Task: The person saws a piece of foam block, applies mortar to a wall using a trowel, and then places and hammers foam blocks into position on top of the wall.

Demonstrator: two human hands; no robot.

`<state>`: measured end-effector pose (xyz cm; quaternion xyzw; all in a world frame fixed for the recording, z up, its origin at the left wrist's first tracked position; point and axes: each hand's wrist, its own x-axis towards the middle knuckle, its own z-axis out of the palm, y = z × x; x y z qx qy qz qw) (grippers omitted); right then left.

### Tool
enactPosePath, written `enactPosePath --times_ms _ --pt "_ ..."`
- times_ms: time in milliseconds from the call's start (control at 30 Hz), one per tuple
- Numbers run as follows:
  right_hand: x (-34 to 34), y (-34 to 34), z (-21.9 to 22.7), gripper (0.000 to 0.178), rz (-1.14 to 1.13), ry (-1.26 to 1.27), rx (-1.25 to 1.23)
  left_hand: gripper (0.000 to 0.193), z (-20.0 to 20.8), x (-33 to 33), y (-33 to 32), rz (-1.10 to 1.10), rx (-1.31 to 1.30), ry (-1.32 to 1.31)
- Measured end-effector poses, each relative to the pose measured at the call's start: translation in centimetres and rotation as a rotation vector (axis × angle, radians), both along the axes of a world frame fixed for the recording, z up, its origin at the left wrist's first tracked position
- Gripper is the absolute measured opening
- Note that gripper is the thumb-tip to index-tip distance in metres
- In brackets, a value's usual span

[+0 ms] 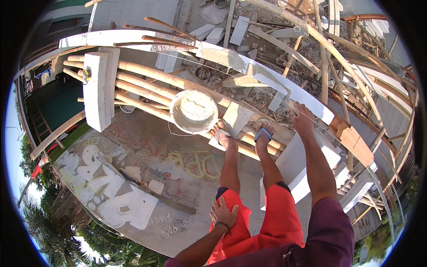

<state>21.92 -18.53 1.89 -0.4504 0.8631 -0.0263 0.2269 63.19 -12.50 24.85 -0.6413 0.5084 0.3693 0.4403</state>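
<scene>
My right hand (301, 117) is closed round the handle of a trowel (287, 90); its bent neck and greyish blade lie over the top of a white block wall (307, 101). Wet-looking grey mortar (220, 55) covers part of that wall top. My left hand (224, 214) rests on my red shorts near the left knee, fingers spread and holding nothing. By my left foot stands a bucket (194, 112) of pale mortar, its wire handle hanging down. A thin string (231, 66) runs along the wall.
My sandalled feet are on bamboo poles (149, 84) and boards above a concrete floor. White blocks (98, 91) with a yellow tape measure (87, 75) stand at left, a large white block (307, 162) at right. Beyond the wall lie rubble and bamboo scaffolding (324, 66).
</scene>
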Motion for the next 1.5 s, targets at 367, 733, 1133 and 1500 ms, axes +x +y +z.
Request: enactPosePath --times_ms 367,733,1133,1500 --pt "1.1 11.0 1.6 0.044 -0.320 -0.014 0.083 0.085 0.1 -0.8 -1.9 -0.180 -0.041 -0.012" --pt "9.8 11.3 -10.0 0.061 -0.654 0.154 -0.224 0.084 -0.2 -0.4 -2.8 -0.268 -0.074 0.036" --pt "17.0 7.8 -23.4 0.076 -0.928 -0.350 0.053 0.085 -0.9 0.3 -2.9 -0.313 -0.053 0.060" --pt "15.0 8.0 2.6 0.042 -1.198 -0.544 -0.369 0.083 -0.3 0.8 -4.0 -0.304 -0.092 0.059"
